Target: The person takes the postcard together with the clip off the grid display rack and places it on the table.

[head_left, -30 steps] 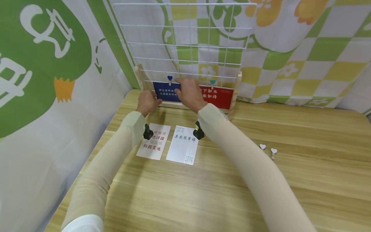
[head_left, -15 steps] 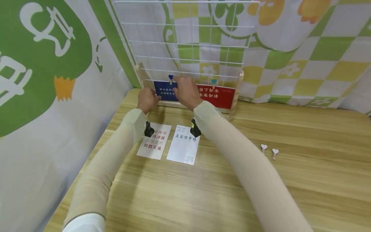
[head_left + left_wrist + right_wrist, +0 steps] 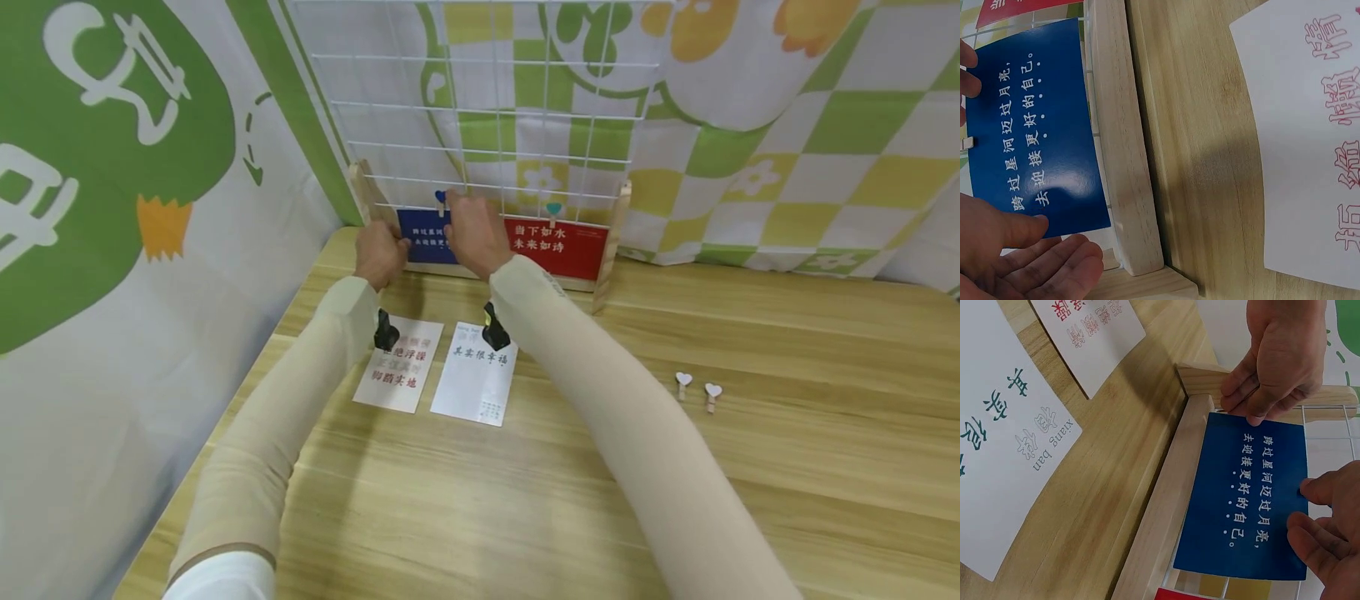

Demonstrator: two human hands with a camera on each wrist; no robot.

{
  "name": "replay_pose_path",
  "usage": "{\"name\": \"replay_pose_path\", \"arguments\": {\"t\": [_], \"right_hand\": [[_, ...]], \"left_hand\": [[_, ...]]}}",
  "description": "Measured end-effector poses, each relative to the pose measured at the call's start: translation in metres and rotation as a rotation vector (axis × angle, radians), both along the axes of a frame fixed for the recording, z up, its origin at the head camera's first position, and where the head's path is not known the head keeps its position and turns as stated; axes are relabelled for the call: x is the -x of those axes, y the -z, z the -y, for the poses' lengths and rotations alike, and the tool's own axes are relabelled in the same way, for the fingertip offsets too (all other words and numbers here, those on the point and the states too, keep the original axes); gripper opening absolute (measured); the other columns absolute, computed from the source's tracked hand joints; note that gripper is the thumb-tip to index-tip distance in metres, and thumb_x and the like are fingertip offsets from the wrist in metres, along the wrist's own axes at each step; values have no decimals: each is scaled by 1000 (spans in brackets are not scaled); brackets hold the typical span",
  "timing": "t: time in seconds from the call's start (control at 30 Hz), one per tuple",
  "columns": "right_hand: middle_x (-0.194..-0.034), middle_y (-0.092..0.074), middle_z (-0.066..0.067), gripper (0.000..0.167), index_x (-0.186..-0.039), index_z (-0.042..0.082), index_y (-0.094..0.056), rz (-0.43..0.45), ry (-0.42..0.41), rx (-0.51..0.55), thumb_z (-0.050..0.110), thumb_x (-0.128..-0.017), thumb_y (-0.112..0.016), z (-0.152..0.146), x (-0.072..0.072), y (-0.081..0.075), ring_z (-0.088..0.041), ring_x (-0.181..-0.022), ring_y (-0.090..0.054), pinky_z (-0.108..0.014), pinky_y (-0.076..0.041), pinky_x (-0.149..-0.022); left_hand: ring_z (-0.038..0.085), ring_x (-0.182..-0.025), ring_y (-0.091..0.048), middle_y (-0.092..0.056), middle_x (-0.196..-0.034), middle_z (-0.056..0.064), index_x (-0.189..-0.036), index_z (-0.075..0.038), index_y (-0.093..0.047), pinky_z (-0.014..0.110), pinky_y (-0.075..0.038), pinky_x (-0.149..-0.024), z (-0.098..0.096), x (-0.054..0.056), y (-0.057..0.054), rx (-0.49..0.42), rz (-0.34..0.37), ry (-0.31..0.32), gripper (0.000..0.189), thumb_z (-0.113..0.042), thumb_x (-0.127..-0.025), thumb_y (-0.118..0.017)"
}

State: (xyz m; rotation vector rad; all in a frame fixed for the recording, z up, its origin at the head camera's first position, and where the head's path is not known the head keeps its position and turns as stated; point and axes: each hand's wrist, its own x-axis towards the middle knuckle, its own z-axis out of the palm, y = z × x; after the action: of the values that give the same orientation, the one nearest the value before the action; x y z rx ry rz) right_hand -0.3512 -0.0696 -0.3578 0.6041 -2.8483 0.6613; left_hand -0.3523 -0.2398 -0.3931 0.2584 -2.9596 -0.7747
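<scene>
A blue card (image 3: 1247, 506) with white writing hangs low on the white wire grid (image 3: 495, 125). My left hand (image 3: 380, 254) pinches its left edge, thumb (image 3: 1029, 230) against the front. At the card's top edge is my right hand (image 3: 478, 237), fingers bent, fingertips (image 3: 1313, 490) right at the edge. A clip with a blue heart (image 3: 440, 198) sits on that edge, just left of the right index finger. I cannot tell whether the right fingers grip the card. Beside it a red card (image 3: 558, 248) hangs from a teal heart clip (image 3: 553, 210).
Two paper cards lie on the wooden table: one with red characters (image 3: 397, 379), one with dark characters (image 3: 472, 387). Two white heart clips (image 3: 683, 383) lie to the right. Wooden feet (image 3: 611, 250) and a bar (image 3: 1125, 125) carry the grid. Patterned cloth hangs behind.
My right hand has slid a little left along the blue card's top, closer to the blue heart clip, baring more of the red card. The left hand stays at the left edge.
</scene>
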Motion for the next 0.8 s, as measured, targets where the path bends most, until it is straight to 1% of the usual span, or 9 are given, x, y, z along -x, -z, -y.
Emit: {"name": "replay_pose_path", "arguments": {"t": [0.17,0.27,0.33,0.43,0.5,0.6,0.73,0.8], "right_hand": [[-109,-71,-13,31,-124,5,-59,11,32,16,15,-95,-63,4,1,-2,-28,-100,-69,-36,-59,-82],[-109,-71,-12,26,-122,7,-60,32,50,29,14,-97,-59,6,2,-4,-26,-100,-69,-34,-59,-79],[-107,-71,-10,21,-118,8,-61,43,63,42,14,-100,-54,9,3,-5,-24,-97,-69,-34,-58,-76],[-105,-71,-10,22,-117,10,-62,68,70,75,13,-103,-45,13,5,-7,-23,-92,-68,-33,-57,-71],[-103,-70,-10,24,-115,10,-62,73,67,84,12,-103,-42,15,7,-8,-24,-91,-68,-33,-57,-72],[-105,-70,-11,29,-122,10,-62,95,54,95,9,-103,-40,16,10,-7,-24,-93,-67,-33,-58,-75],[-122,-69,-10,35,-134,12,-60,118,57,128,11,-103,-45,16,14,-8,-23,-105,-67,-31,-58,-85],[-128,-67,-8,36,-137,15,-59,126,63,147,13,-103,-48,16,15,-8,-22,-109,-67,-31,-57,-87]], "left_hand": [[38,-112,-62,-68,-117,24,-113,4,-68,45,-49,-100,2,3,1,2,-29,-11,28,-15,-96,-58],[38,-110,-63,-69,-114,24,-110,4,-69,45,-50,-98,3,5,2,7,-47,-20,26,-14,-95,-58],[38,-109,-63,-69,-112,24,-108,4,-70,46,-50,-97,3,5,2,5,-58,-26,25,-14,-95,-58],[38,-108,-63,-69,-112,23,-107,4,-69,45,-51,-96,4,5,1,-4,-53,-29,24,-14,-97,-57],[37,-106,-62,-69,-110,23,-105,4,-69,45,-51,-95,4,5,0,-10,-43,-30,23,-14,-97,-57],[36,-103,-62,-69,-107,23,-101,4,-68,46,-51,-93,3,4,0,-16,-37,-28,22,-14,-97,-57],[36,-101,-61,-69,-103,23,-97,4,-67,46,-51,-92,2,4,0,-26,-47,-29,19,-13,-97,-57],[36,-101,-61,-69,-104,24,-97,4,-66,46,-51,-92,3,4,1,-32,-47,-31,19,-12,-97,-57]]}}
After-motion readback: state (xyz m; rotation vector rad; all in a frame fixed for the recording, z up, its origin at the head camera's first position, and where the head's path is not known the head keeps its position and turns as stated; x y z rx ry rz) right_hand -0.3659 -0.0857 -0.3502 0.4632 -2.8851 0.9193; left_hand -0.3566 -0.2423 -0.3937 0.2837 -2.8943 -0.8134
